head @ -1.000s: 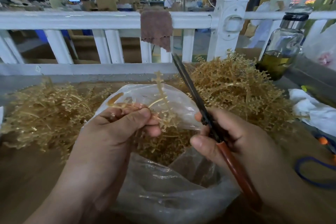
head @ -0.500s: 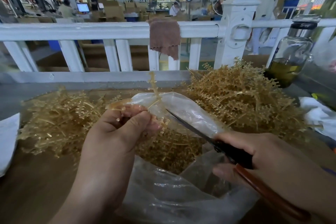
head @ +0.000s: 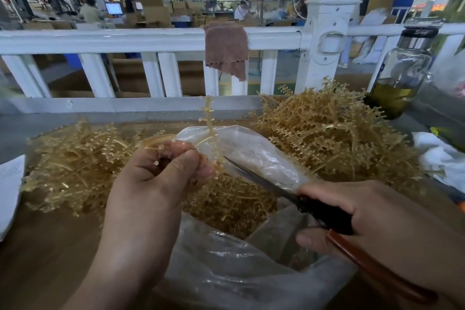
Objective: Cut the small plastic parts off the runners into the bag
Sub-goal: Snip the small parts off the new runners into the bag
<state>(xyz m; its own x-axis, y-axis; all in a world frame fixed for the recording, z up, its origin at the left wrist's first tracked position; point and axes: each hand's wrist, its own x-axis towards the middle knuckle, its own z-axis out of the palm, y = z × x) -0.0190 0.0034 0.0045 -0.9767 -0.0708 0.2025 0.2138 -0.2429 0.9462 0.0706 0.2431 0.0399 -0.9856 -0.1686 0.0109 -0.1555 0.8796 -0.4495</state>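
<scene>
My left hand [head: 153,178] pinches a pale amber plastic runner [head: 208,123] whose branch sticks up above the open clear plastic bag [head: 226,274]. Small amber parts [head: 231,211] fill the bag's bottom. My right hand [head: 372,221] grips scissors [head: 264,182] with a red-brown handle. The blades point left and up, tips close to the runner just right of my left fingers. Whether the blades touch the runner is unclear.
Heaps of amber runners lie on the wooden table at the left [head: 75,166] and back right [head: 334,133]. A white railing [head: 151,40] with a brown cloth [head: 226,48] runs behind. A glass bottle [head: 402,70] stands at the right, white plastic sheeting [head: 442,158] below it.
The scissors swung down from pointing up and away to lying flat, tips at the runner by my left fingers. My right hand dropped lower and to the right.
</scene>
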